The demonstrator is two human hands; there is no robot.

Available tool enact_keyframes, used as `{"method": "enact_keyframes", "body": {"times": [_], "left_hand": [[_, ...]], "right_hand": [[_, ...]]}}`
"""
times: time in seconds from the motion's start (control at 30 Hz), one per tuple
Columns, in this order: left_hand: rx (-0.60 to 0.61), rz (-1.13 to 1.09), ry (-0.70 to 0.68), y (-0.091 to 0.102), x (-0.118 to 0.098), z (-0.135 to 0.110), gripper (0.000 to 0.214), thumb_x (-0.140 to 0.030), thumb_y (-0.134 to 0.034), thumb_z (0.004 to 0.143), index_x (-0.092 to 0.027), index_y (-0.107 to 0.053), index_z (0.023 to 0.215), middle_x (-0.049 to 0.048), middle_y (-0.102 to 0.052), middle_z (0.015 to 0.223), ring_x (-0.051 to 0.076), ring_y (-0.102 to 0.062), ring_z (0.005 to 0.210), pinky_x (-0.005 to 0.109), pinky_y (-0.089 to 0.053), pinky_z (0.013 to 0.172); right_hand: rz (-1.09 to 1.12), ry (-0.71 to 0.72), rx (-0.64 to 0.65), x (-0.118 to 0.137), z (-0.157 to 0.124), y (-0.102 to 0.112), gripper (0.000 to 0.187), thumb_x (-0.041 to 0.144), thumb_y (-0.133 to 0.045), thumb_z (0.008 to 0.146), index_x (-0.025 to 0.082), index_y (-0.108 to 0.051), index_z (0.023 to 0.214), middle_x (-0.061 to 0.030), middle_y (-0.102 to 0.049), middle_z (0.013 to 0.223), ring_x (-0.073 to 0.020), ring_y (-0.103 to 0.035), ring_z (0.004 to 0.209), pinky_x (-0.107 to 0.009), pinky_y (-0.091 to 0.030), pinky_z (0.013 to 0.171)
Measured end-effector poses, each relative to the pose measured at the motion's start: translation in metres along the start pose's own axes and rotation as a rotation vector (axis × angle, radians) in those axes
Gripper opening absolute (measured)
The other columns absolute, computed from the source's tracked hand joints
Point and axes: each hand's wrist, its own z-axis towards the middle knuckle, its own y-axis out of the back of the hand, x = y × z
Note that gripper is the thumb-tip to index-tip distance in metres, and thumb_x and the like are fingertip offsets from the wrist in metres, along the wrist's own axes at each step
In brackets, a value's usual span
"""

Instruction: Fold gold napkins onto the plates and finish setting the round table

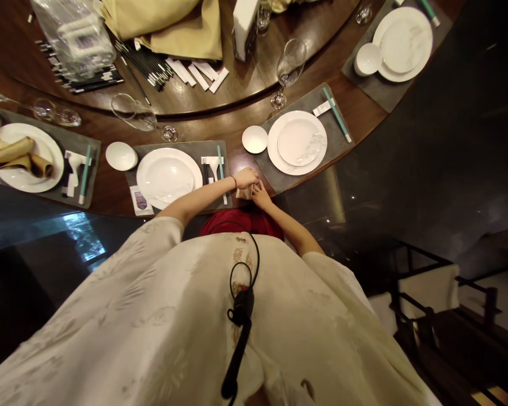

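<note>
My left hand (pixel 246 178) and my right hand (pixel 261 197) meet at the table's near edge, both closed on a small tan folded napkin (pixel 244 193) held between them. Most of the napkin is hidden by my fingers. A red band circles my left wrist. Just left of my hands lies a grey placemat (pixel 182 149) with a white plate (pixel 168 177), a white spoon rest and teal chopsticks (pixel 221 172). To the right lies another placemat (pixel 338 144) with stacked white plates (pixel 297 142) and a small white bowl (pixel 254 139).
The round wooden table has a raised centre turntable (pixel 237 84) bearing tan napkins (pixel 173 25), black chopsticks and white paper sleeves. Wine glasses (pixel 288 70) stand behind the settings. A plate with folded napkins (pixel 17 158) sits far left. A chair (pixel 432 293) stands at lower right.
</note>
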Motion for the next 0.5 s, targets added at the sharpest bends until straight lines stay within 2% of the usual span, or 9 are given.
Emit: {"method": "enact_keyframes", "body": {"times": [0.07, 0.13, 0.2, 0.3, 0.33, 0.4, 0.5], "left_hand": [[-0.126, 0.006, 0.165, -0.009, -0.002, 0.002, 0.009, -0.011, -0.066, 0.066, -0.019, -0.066, 0.066, 0.0111, -0.065, 0.084, 0.027, -0.059, 0.094, 0.038, -0.045, 0.09], [-0.215, 0.016, 0.237, -0.019, -0.005, 0.002, 0.01, -0.012, -0.06, 0.073, -0.017, -0.069, 0.074, 0.0151, -0.065, 0.095, 0.029, -0.057, 0.101, 0.041, -0.045, 0.09], [-0.338, -0.006, 0.351, -0.03, -0.009, -0.001, 0.018, -0.009, -0.054, 0.078, -0.015, -0.071, 0.08, 0.0177, -0.064, 0.103, 0.031, -0.055, 0.106, 0.042, -0.045, 0.092], [-0.495, -0.123, 0.525, -0.045, -0.014, -0.008, 0.024, -0.005, -0.051, 0.076, -0.015, -0.072, 0.084, 0.0156, -0.065, 0.101, 0.029, -0.057, 0.104, 0.042, -0.046, 0.096], [-0.511, -0.169, 0.551, -0.049, -0.016, -0.01, 0.025, -0.004, -0.052, 0.075, -0.015, -0.072, 0.086, 0.0145, -0.066, 0.099, 0.029, -0.059, 0.103, 0.042, -0.046, 0.097], [-0.495, -0.248, 0.551, -0.057, -0.018, -0.014, 0.028, -0.003, -0.055, 0.071, -0.014, -0.073, 0.09, 0.0132, -0.068, 0.099, 0.027, -0.061, 0.102, 0.04, -0.047, 0.099], [-0.509, -0.407, 0.528, -0.058, -0.022, -0.027, 0.031, -0.006, -0.06, 0.072, -0.013, -0.072, 0.1, 0.0112, -0.072, 0.102, 0.025, -0.065, 0.101, 0.037, -0.051, 0.097]], "right_hand": [[0.049, 0.025, -0.033, 0.002, -0.013, 0.005, 0.04, 0.008, -0.046, 0.092, 0.014, -0.068, 0.125, -0.0154, -0.058, 0.143, -0.0268, -0.038, 0.146, -0.06, -0.013, 0.128], [0.144, -0.046, -0.133, 0.005, -0.033, 0.006, 0.045, 0.006, -0.046, 0.089, 0.013, -0.065, 0.129, -0.0153, -0.055, 0.145, -0.0252, -0.041, 0.144, -0.055, -0.021, 0.127], [0.304, -0.29, -0.318, 0.01, -0.056, 0.002, 0.043, 0.011, -0.048, 0.088, 0.012, -0.063, 0.129, -0.017, -0.061, 0.136, -0.0247, -0.051, 0.133, -0.051, -0.035, 0.121], [0.742, -0.726, -0.515, 0.017, -0.073, -0.011, 0.04, 0.032, -0.062, 0.084, 0.011, -0.062, 0.118, -0.0135, -0.071, 0.105, -0.0228, -0.066, 0.101, -0.044, -0.056, 0.096], [0.911, -0.802, -0.53, 0.018, -0.072, -0.014, 0.043, 0.037, -0.067, 0.08, 0.012, -0.061, 0.114, -0.0104, -0.071, 0.097, -0.0212, -0.067, 0.092, -0.041, -0.059, 0.088], [1.167, -0.856, -0.543, 0.018, -0.061, -0.017, 0.047, 0.042, -0.073, 0.071, 0.015, -0.061, 0.108, -0.0062, -0.071, 0.092, -0.019, -0.068, 0.085, -0.037, -0.061, 0.08], [1.304, -0.881, -0.58, 0.016, -0.034, -0.009, 0.044, 0.035, -0.076, 0.066, 0.016, -0.061, 0.102, -0.0052, -0.073, 0.096, -0.0189, -0.069, 0.09, -0.037, -0.06, 0.089]]}}
